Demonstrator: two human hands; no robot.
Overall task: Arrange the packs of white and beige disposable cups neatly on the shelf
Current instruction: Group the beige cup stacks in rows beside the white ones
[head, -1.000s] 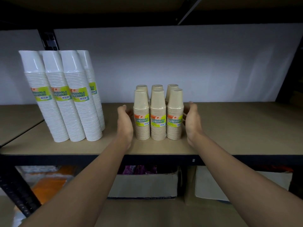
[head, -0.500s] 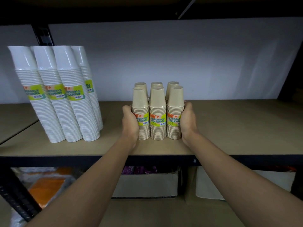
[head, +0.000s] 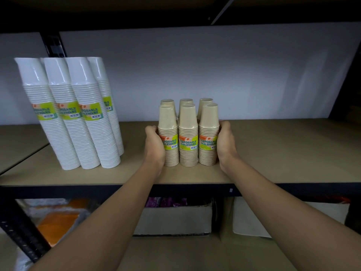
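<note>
Several short packs of beige cups (head: 188,133) stand upright in two rows in the middle of the brown shelf (head: 273,149), each with a green and orange label. My left hand (head: 154,145) presses against the left side of the cluster and my right hand (head: 224,143) against its right side, so the packs are squeezed between my palms. Tall packs of white cups (head: 78,114) stand together at the shelf's left, leaning slightly left, apart from my hands.
A black upright post (head: 53,45) stands behind the white packs. The shelf's dark front edge (head: 293,187) runs below my wrists. Underneath are cardboard boxes (head: 173,220) and orange packets (head: 58,218). The shelf's right half is bare board.
My hands, held apart from the beige packs a second ago, have closed in against both sides of the cluster and stay pressed there.
</note>
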